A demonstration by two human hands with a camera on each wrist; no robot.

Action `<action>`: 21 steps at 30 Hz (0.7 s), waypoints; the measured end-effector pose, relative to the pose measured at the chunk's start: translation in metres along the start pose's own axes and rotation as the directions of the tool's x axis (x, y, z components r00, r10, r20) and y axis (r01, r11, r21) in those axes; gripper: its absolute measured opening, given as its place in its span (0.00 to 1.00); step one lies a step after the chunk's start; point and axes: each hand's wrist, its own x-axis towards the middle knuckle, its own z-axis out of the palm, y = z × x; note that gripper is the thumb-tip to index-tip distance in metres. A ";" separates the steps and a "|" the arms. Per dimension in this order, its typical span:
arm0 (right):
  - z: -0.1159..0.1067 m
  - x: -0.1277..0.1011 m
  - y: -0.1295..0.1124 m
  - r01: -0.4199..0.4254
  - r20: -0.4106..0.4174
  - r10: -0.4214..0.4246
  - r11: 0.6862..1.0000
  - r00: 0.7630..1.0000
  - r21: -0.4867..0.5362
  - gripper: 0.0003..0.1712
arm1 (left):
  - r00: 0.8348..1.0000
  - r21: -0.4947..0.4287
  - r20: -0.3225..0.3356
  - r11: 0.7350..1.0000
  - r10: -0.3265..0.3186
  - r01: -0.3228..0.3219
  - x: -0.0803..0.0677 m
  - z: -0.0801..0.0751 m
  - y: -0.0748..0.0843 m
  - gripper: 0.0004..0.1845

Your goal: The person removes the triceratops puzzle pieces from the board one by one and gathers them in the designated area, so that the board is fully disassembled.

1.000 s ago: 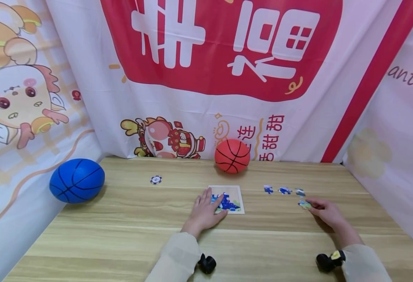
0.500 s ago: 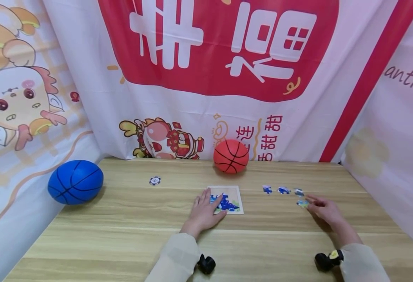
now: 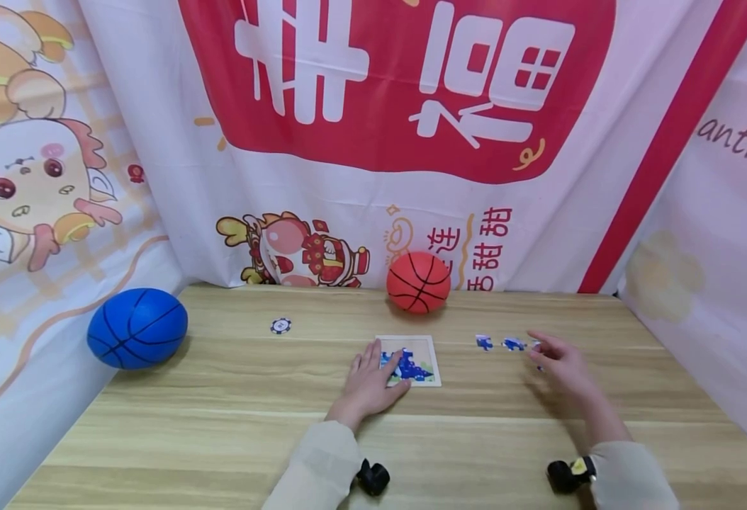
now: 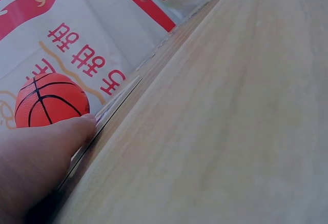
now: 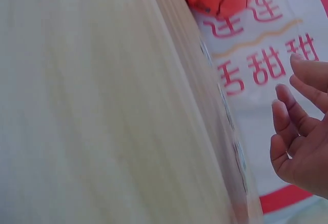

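Observation:
My left hand point(image 3: 369, 381) lies flat on the left part of a small white puzzle board point(image 3: 426, 346), which shows a partly built blue picture. In the left wrist view a fingertip point(image 4: 77, 131) presses by the board's thin edge point(image 4: 120, 97). My right hand point(image 3: 558, 363) hovers over the table to the right with fingers loosely spread; in the right wrist view the right hand point(image 5: 302, 142) shows nothing in it. Two loose blue puzzle pieces point(image 3: 484, 343) point(image 3: 512, 344) lie in a row just left of it; a third is mostly hidden under the fingers.
An orange mini basketball point(image 3: 419, 282) sits against the back curtain behind the board. A blue ball point(image 3: 137, 327) rests at the table's far left. A poker chip point(image 3: 281, 325) lies left of the board. The wooden table point(image 3: 220, 432) is walled by printed curtains.
My right hand has lifted off the table and moved left and away from me, now covering the spot of the nearest loose piece. The left hand has stayed on the board.

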 end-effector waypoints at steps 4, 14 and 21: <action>0.019 0.006 -0.008 -0.024 0.007 0.024 0.996 1.000 0.087 0.27 | 1.000 -0.014 -0.009 1.000 -0.009 0.009 0.000 -0.001 -0.002 0.36; 0.069 0.020 -0.029 0.021 0.032 -0.028 0.981 0.999 0.192 0.22 | 0.999 -0.011 -0.002 0.999 -0.038 0.038 -0.002 -0.002 -0.004 0.37; 0.103 0.027 -0.046 0.051 0.088 -0.067 0.984 0.994 0.169 0.21 | 0.999 0.001 0.003 0.999 -0.034 0.034 -0.002 -0.003 -0.003 0.37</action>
